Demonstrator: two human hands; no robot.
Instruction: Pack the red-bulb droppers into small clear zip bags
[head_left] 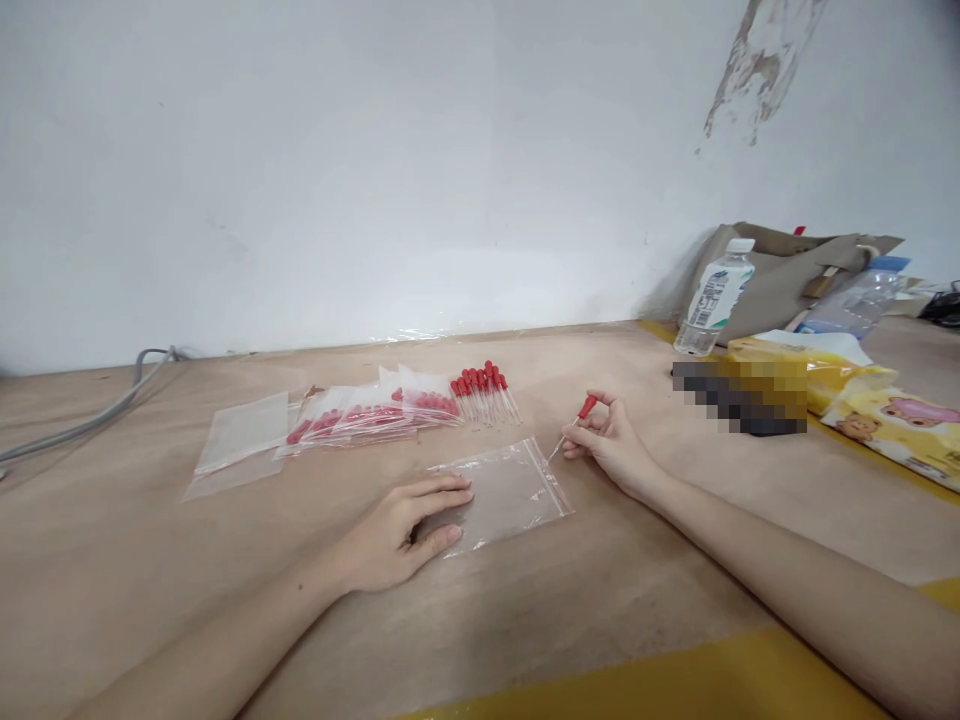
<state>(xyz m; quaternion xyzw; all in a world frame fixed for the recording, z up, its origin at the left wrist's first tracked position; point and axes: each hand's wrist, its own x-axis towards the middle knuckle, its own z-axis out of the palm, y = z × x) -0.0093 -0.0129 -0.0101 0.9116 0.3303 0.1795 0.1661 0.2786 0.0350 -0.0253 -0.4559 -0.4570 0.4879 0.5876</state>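
My left hand (409,525) lies flat with its fingers on the left part of a clear zip bag (510,500), which rests on the brown-covered table. In my right hand (611,445) is a glass dropper (587,407) with a red rubber bulb, pinched between thumb and fingers. Its thin tip points down and left, close to the zip edge of the bag. Behind the bag lies a pile of similar red-bulb droppers (484,390). Left of that pile, several zip bags with red-bulb droppers inside (360,418) overlap in a row.
Flat bags (241,432) without red bulbs lie at the left, near a grey cable (105,415). On the right stand a water bottle (712,300), a grey bag (780,280) and a yellow printed pack (892,415). A dark, partly blurred object (776,432) lies before them.
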